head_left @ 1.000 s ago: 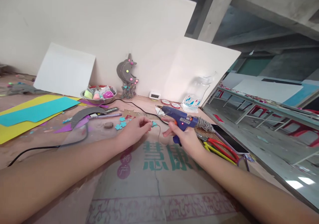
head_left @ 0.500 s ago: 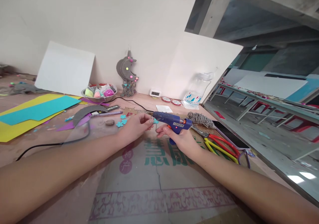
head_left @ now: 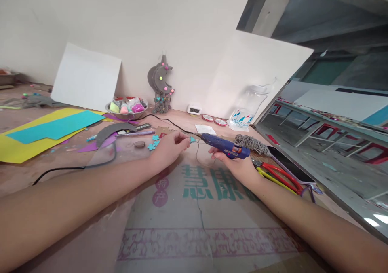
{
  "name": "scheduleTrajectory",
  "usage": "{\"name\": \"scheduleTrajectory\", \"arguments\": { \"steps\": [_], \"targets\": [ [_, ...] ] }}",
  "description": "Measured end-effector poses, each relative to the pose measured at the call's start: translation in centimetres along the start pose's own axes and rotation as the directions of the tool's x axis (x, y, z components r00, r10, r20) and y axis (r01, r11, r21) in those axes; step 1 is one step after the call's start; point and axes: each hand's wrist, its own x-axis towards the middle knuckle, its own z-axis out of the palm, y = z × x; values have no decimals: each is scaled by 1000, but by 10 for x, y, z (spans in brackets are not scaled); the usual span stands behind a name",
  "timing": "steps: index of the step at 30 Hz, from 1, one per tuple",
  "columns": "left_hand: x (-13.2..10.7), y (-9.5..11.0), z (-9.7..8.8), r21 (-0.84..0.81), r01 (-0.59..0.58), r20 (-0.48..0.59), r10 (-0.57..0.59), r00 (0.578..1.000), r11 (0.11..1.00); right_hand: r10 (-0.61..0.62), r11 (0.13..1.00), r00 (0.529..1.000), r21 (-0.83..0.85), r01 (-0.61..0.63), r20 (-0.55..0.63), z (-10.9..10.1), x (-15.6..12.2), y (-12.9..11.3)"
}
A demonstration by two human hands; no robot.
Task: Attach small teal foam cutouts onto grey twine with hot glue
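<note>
My left hand (head_left: 173,148) pinches a small turquoise foam flower (head_left: 192,140) between thumb and fingertips. A thin grey string (head_left: 197,155) hangs down beside the flower and trails over the cardboard. My right hand (head_left: 236,164) is wrapped round the handle of a blue hot glue gun (head_left: 226,145); a small red light glows on its side. The gun's nozzle points left, close to the flower; whether it touches cannot be made out. Several more turquoise flowers (head_left: 154,142) lie left of my left hand, near a small brown stone-like lump (head_left: 139,144).
Under my hands lies printed cardboard (head_left: 169,220). Pliers with red and yellow handles (head_left: 280,176), a phone (head_left: 289,164) and a grey string bundle (head_left: 251,142) lie right. Behind are a clear jar (head_left: 247,107), a clay bowl (head_left: 127,113) and a grey moon ornament (head_left: 160,79). Coloured sheets (head_left: 54,127) lie left.
The glue gun has drawn slightly right and tilted, its nozzle backing off from my left fingertips. The left hand keeps its pinch on the flower. The whole view has shifted a little.
</note>
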Motion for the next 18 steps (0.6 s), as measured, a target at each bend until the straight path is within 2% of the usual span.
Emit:
{"name": "scheduleTrajectory", "arguments": {
  "steps": [3,7,18],
  "targets": [
    [-1,3,-1,17,-2,-23,3,1000,1000,20,999,999,44,-21,28,-1,-3,-3],
    [-1,5,-2,14,4,-24,-3,1000,1000,71,997,997,-14,-71,22,-3,-3,-3],
    [-1,3,-1,-30,-8,-17,8,1000,1000,89,995,996,-53,-90,-16,1,-3,3]
  ]
}}
